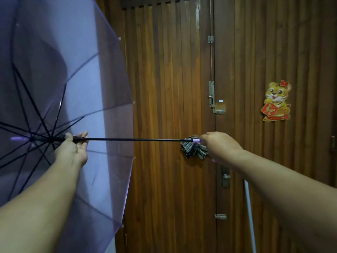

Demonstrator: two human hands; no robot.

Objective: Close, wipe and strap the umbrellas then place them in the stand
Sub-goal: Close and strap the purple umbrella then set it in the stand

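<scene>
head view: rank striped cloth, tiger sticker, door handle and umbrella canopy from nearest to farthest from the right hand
From the right hand:
1. Striped cloth, held in that hand along with the umbrella's handle end.
2. Door handle, just below.
3. Tiger sticker, up to the right.
4. Umbrella canopy, open, far left.

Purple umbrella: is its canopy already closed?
No, the purple umbrella has its canopy spread wide, ribs fanned out near the left hand.

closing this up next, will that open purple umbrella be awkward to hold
Probably. The umbrella has a wide, thin canopy on slim ribs, so it likely feels light but catches air. The shaft looks stiff, and is held between the left hand and right hand.
</scene>
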